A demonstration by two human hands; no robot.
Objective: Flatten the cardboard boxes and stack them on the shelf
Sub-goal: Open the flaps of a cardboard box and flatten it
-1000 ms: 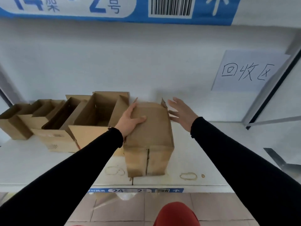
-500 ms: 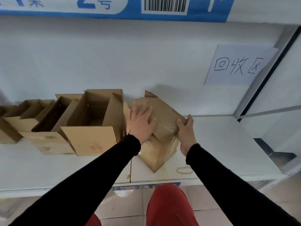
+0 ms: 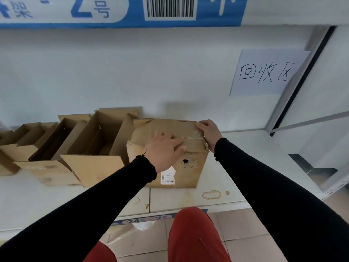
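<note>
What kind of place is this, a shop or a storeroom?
Probably a warehouse or stockroom: a shelf label with a barcode runs overhead, a handwritten paper sign hangs on the wall, and open cardboard boxes line the white shelf.

Closed boxes (image 3: 170,148): one
Open boxes (image 3: 98,146): four — perhaps five, left edge cut off
Hands (image 3: 164,148): two
Paper signs (image 3: 264,72): one

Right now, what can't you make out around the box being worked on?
- Shipping label on the taped box, head view: print too small, left sleeve covers its corner.
- Tape under the left hand: hidden.
- Right hand fingertips: hidden behind the box's far corner.
- Leftmost open box: cut by frame edge.
</note>
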